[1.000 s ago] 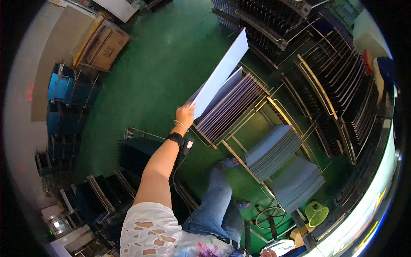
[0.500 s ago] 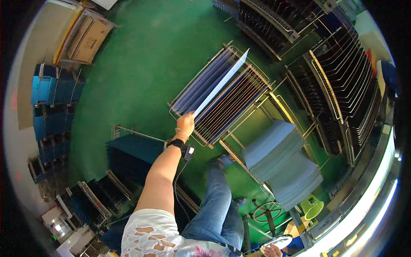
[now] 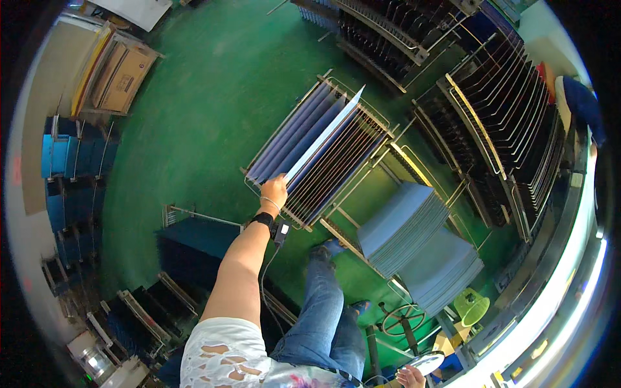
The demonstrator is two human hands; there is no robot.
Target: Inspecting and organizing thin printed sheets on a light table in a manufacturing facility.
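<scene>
Clamped on the near edge of a blue sheet point(image 3: 321, 139), my left grip point(image 3: 275, 192) has lowered it from overhead into the wire rack point(image 3: 362, 155), beside sheets already slotted; racking nearly finished. Right hand point(image 3: 409, 375) hangs low behind.

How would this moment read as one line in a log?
left hand: grips pale blue sheet | sheet: edge-up among the wire rack slots | right hand: low, at white round thing

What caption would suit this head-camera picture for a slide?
Left hand slots a pale sheet into a wire rack on a green floor.
</scene>
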